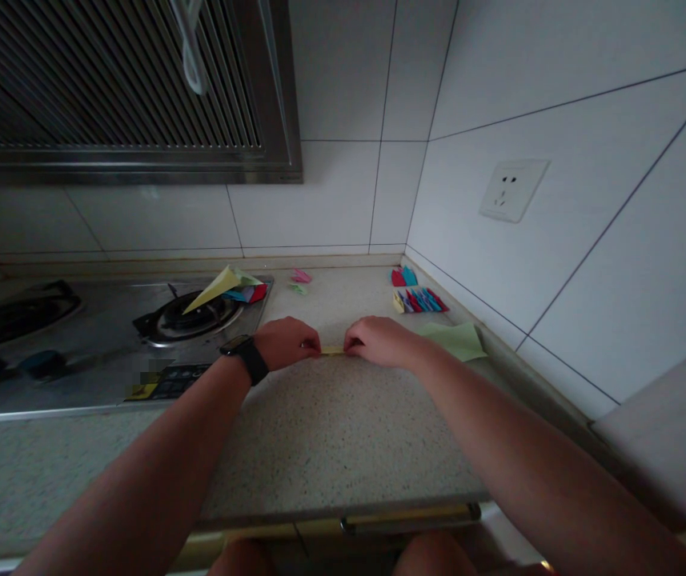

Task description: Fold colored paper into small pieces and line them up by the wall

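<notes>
A narrow strip of yellow paper [332, 350] lies low over the speckled countertop [343, 432], stretched between my two hands. Its left end is pinched by my left hand [290, 342], which has a black watch at the wrist. The fingers of my right hand [379, 342] are closed on the other end. Beside my right wrist a light green paper sheet [455, 340] lies flat, partly hidden by the forearm. Beyond my right hand stand a row of folded coloured papers [422, 301] and a small red and blue folded group [403, 277].
At the left is a gas stove [102, 336], with a yellow paper cone [216, 288] and coloured scraps over its right burner. Small pink [300, 276] and green [297, 289] pieces lie near the back wall. A range hood [126, 88] hangs above; a socket [514, 190] is on the right wall.
</notes>
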The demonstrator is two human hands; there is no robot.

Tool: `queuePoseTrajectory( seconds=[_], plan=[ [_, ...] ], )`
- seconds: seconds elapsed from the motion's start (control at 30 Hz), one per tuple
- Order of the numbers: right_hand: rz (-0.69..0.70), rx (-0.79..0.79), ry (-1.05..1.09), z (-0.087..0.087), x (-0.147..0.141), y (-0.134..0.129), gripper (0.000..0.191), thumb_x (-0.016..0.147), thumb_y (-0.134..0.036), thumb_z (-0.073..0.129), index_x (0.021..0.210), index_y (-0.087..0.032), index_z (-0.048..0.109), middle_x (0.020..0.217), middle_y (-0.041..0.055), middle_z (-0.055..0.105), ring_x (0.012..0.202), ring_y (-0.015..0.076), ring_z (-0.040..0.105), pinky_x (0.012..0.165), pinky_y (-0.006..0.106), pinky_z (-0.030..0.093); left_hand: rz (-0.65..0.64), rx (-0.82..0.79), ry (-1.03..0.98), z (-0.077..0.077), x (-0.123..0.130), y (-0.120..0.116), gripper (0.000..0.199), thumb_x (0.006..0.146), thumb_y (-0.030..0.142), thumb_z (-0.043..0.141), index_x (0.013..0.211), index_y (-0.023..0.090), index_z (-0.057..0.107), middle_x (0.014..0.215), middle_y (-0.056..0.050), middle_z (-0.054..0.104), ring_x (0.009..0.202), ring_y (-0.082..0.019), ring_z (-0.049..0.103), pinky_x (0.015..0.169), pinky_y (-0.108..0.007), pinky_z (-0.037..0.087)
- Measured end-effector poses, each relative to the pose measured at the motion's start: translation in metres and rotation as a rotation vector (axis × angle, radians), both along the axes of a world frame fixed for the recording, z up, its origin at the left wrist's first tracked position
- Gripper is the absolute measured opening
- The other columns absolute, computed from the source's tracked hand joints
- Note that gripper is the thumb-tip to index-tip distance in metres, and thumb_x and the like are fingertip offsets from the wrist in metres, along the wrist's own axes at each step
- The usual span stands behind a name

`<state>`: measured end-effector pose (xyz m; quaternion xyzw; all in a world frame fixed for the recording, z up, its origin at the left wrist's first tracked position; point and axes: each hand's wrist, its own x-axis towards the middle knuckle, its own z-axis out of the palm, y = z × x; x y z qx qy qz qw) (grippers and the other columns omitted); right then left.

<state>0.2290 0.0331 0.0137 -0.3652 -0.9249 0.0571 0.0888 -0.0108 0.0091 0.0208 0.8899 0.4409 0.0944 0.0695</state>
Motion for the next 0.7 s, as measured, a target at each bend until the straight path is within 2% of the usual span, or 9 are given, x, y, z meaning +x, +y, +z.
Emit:
queuePoseTrajectory(
  seconds=[0.2, 0.53, 0.7],
  plan=[
    [0.077, 0.108, 0.128, 0.004, 0.0, -0.008, 0.01, 0.078, -0.019, 0.06, 0.084, -0.019, 0.067, 0.083, 0.0039, 0.067, 0.079, 0.0161, 0.059, 0.069, 0.026, 0.039, -0.022, 0.187, -0.023, 0.004, 0.003, -0.01, 0.017, 0.084, 0.032, 0.054, 0.085, 0.022, 0.068, 0.083, -0.002, 0.068, 0.078, -0.017, 0.059, 0.069, -0.026, 0.039],
    [0.023, 0.015, 0.443, 0.004, -0.008, -0.009, 0.006, 0.081, -0.016, 0.054, 0.085, -0.017, 0.059, 0.074, -0.0002, 0.06, 0.064, 0.0101, 0.051, 0.061, 0.023, 0.036, 0.059, 0.048, -0.186, 0.003, 0.013, -0.009, 0.025, 0.09, 0.038, 0.048, 0.096, 0.022, 0.068, 0.083, -0.002, 0.069, 0.07, -0.015, 0.06, 0.062, -0.024, 0.039],
    [0.03, 0.003, 0.57, 0.004, -0.011, -0.01, 0.008, 0.085, -0.02, 0.055, 0.087, -0.017, 0.062, 0.079, 0.0018, 0.061, 0.068, 0.0111, 0.053, 0.065, 0.024, 0.04, -0.005, 0.116, -0.333, 0.004, 0.017, -0.008, 0.029, 0.091, 0.039, 0.049, 0.092, 0.019, 0.07, 0.086, -0.005, 0.068, 0.078, -0.016, 0.058, 0.07, -0.026, 0.042]
  ],
)
